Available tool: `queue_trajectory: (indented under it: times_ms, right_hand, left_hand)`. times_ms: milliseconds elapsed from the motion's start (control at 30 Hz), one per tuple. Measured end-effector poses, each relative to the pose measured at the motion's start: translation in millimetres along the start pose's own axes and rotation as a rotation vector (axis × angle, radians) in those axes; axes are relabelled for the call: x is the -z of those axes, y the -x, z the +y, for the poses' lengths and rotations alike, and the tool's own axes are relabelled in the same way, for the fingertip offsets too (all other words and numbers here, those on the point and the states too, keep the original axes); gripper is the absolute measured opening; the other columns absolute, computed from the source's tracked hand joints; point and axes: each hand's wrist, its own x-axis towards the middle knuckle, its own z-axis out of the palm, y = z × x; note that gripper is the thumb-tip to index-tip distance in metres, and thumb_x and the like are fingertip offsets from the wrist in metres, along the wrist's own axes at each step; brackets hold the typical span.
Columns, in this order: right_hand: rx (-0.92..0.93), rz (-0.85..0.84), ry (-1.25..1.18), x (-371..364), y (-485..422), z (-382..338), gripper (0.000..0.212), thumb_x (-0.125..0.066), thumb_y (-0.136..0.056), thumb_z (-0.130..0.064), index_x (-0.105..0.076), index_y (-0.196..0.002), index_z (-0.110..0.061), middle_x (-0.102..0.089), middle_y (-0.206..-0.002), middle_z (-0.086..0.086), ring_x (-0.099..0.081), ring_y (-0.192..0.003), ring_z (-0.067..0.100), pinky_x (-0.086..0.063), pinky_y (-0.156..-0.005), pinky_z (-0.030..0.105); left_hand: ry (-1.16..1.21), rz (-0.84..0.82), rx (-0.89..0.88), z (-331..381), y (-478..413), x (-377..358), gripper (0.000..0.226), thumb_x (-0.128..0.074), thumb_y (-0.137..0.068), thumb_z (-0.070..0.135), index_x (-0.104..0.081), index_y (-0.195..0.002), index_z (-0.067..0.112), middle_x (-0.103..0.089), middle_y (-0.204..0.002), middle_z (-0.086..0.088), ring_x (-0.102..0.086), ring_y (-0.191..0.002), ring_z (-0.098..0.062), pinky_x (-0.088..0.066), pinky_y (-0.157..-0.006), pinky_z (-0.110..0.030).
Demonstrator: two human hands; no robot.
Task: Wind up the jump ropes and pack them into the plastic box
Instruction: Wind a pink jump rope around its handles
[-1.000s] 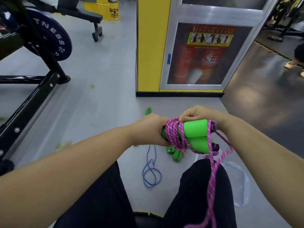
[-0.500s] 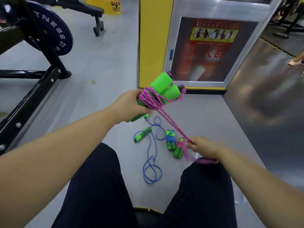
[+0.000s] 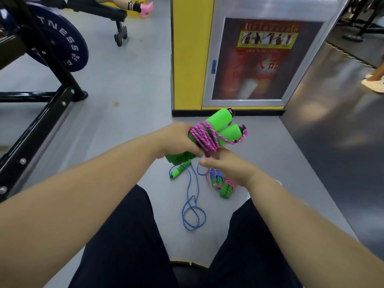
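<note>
My left hand (image 3: 178, 140) grips the two green foam handles (image 3: 223, 126) of a pink jump rope (image 3: 204, 137), whose cord is wound around them. My right hand (image 3: 228, 166) sits just below the bundle, fingers pinching the pink cord where it leaves the coil. On the floor between my knees lies a loose blue jump rope (image 3: 193, 213) with a green handle (image 3: 179, 170). Beside it lie a wound blue rope (image 3: 215, 178) and a wound pink rope (image 3: 226, 188). The plastic box is mostly hidden behind my right arm.
A yellow pillar (image 3: 188, 59) with a fire extinguisher cabinet (image 3: 259, 59) stands straight ahead. A black gym frame (image 3: 41, 113) with a blue weight plate (image 3: 60, 44) fills the left. Another person's feet (image 3: 374, 80) show at the right edge, a pink shoe (image 3: 146, 8) at the top.
My right hand came up from near the floor to the bundle, taking up the slack pink cord as another turn. The bundle dropped slightly lower.
</note>
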Motion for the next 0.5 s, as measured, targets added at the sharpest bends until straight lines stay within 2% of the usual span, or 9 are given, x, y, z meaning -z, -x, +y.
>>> queue_trajectory:
  times_ms: [67,100,133,167,200,300,367,433,500]
  right_hand:
    - [-0.022,0.017,-0.216,-8,-4,4,0.017,-0.056,-0.091,-0.021,-0.055,-0.108,-0.019,-0.062,-0.092,-0.005,-0.063,-0.080,0.003,-0.047,-0.084,0.018]
    - [-0.060,0.027,-0.321,-12,-5,5,0.011,-0.053,-0.092,-0.022,-0.055,-0.100,-0.014,-0.057,-0.078,-0.001,-0.057,-0.064,0.009,-0.050,-0.075,0.025]
    - [-0.103,0.037,-0.387,-16,-6,9,0.012,-0.051,-0.094,-0.023,-0.052,-0.095,-0.011,-0.047,-0.067,-0.001,-0.044,-0.051,0.008,-0.047,-0.060,0.023]
    - [-0.146,0.052,-0.404,-21,-6,10,0.015,-0.048,-0.095,-0.027,-0.049,-0.094,-0.011,-0.037,-0.060,-0.004,-0.032,-0.045,0.006,-0.038,-0.048,0.019]
    - [-0.170,0.080,-0.401,-24,-8,12,0.019,-0.046,-0.095,-0.032,-0.049,-0.093,-0.013,-0.030,-0.056,-0.007,-0.025,-0.043,0.004,-0.029,-0.041,0.016]
    - [-0.207,0.173,-0.476,-34,-9,9,0.035,-0.044,-0.090,-0.052,-0.046,-0.075,-0.020,-0.024,-0.052,-0.008,-0.017,-0.042,0.005,-0.017,-0.037,0.016]
    - [-0.228,0.246,-0.622,-40,-8,8,0.042,-0.048,-0.076,-0.063,-0.038,-0.069,-0.022,-0.021,-0.051,-0.008,-0.014,-0.041,0.005,-0.013,-0.035,0.017]
    - [-0.221,0.303,-0.781,-43,-8,9,0.043,-0.050,-0.067,-0.065,-0.039,-0.068,-0.023,-0.020,-0.051,-0.008,-0.013,-0.040,0.004,-0.011,-0.034,0.016]
    - [-0.208,0.340,-0.879,-44,-4,12,0.039,-0.052,-0.067,-0.060,-0.041,-0.071,-0.023,-0.024,-0.048,-0.009,-0.014,-0.038,0.003,-0.009,-0.034,0.016]
  left_hand:
    - [0.039,-0.009,0.030,1,1,-1,0.014,-0.076,-0.073,0.013,-0.063,-0.077,0.015,-0.064,-0.073,-0.002,-0.059,-0.065,-0.016,-0.048,-0.055,-0.021]
    - [0.054,0.006,0.044,-2,1,-1,0.014,-0.075,-0.073,0.011,-0.062,-0.076,0.013,-0.064,-0.072,-0.004,-0.058,-0.064,-0.017,-0.049,-0.056,-0.021]
    - [0.064,0.022,0.060,-5,1,-1,0.014,-0.075,-0.073,0.009,-0.062,-0.076,0.011,-0.062,-0.072,-0.005,-0.057,-0.062,-0.017,-0.048,-0.056,-0.021]
    - [0.061,0.040,0.078,-8,1,-2,0.014,-0.075,-0.073,0.009,-0.062,-0.077,0.010,-0.061,-0.072,-0.006,-0.056,-0.062,-0.018,-0.048,-0.054,-0.021]
    - [0.039,0.056,0.086,-9,0,-4,0.014,-0.075,-0.073,0.011,-0.062,-0.078,0.009,-0.061,-0.073,-0.007,-0.055,-0.063,-0.018,-0.047,-0.055,-0.022]
    - [-0.210,0.101,0.043,-9,-2,-15,0.018,-0.072,-0.076,0.021,-0.057,-0.072,0.012,-0.057,-0.071,-0.007,-0.052,-0.068,-0.023,-0.041,-0.055,-0.026]
    - [-0.332,0.147,0.002,-4,-1,-26,0.023,-0.068,-0.078,0.025,-0.051,-0.070,0.013,-0.053,-0.067,-0.005,-0.051,-0.068,-0.025,-0.037,-0.052,-0.029]
    - [-0.330,0.179,-0.018,-1,-1,-32,0.019,-0.066,-0.080,0.025,-0.052,-0.076,0.013,-0.055,-0.074,-0.006,-0.051,-0.071,-0.025,-0.037,-0.058,-0.027]
    - [-0.279,0.181,-0.015,0,-1,-34,0.019,-0.068,-0.079,0.026,-0.059,-0.086,0.010,-0.058,-0.081,-0.007,-0.053,-0.075,-0.026,-0.040,-0.063,-0.028]
